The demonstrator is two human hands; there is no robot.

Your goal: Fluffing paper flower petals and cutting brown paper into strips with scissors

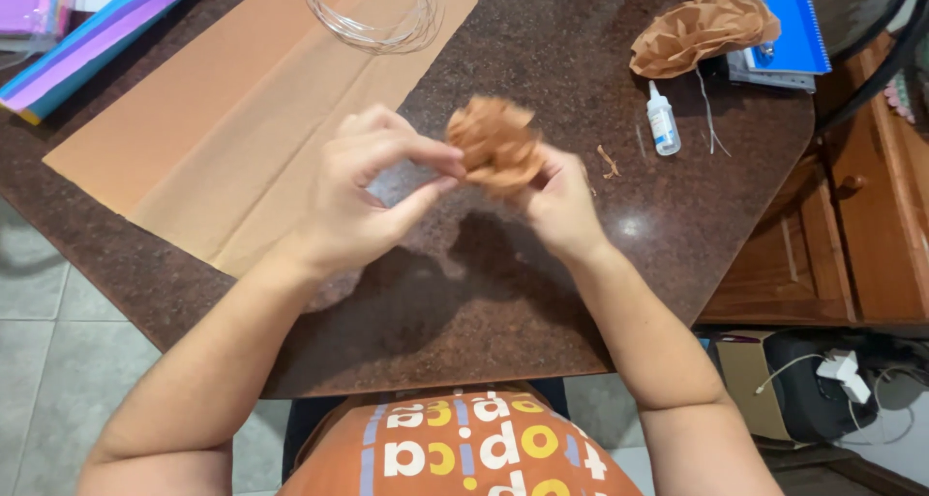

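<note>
A crumpled brown paper flower [496, 144] is held above the dark stone table [542, 293]. My right hand [559, 204] grips it from below and behind. My left hand [373, 188] pinches its left edge between thumb and fingers. Both forearms reach in from the bottom of the view. The flower's underside is hidden by my right hand's fingers.
A large brown paper sheet [252, 119] lies at the left with a coil of thin wire [373, 12] on it. A small glue bottle [663, 123], another brown paper flower [702, 31] and a blue notebook [789, 22] sit at the back right. Coloured paper rolls [87, 41] lie far left. Wooden cabinet [852, 215] stands right.
</note>
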